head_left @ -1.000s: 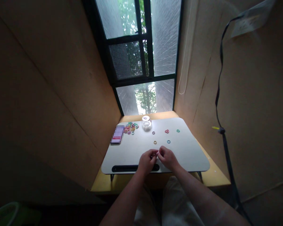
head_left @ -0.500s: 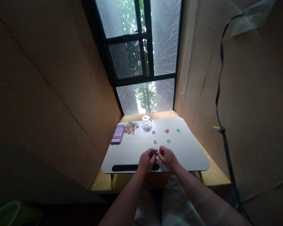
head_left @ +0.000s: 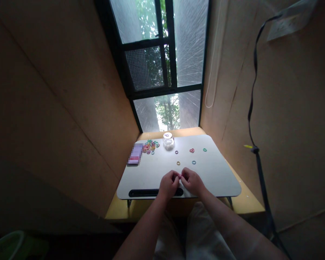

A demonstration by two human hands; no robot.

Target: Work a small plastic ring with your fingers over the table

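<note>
My left hand (head_left: 169, 183) and my right hand (head_left: 191, 181) meet above the front of the white lap desk (head_left: 213, 177). Both are closed in a pinch on a small pink hair tie (head_left: 180, 176), mostly hidden by the fingertips. Just beyond them lie a yellow hair tie (head_left: 178, 163) and a blue hair tie (head_left: 194, 162). Farther back are a dark purple hair tie (head_left: 176, 152), a cluster of red hair ties (head_left: 192, 150) and a green hair tie (head_left: 204, 150).
A pile of mixed-colour hair ties (head_left: 150, 146) lies at the back left, beside a blurred-out phone-like object (head_left: 135, 154). A clear jar (head_left: 168, 143) with a white lid stands at the back edge. A black slot (head_left: 143, 193) runs along the front edge.
The fingertips have shifted slightly, and more of the pink hair tie shows between them. Everything on the desk has stayed in place.
</note>
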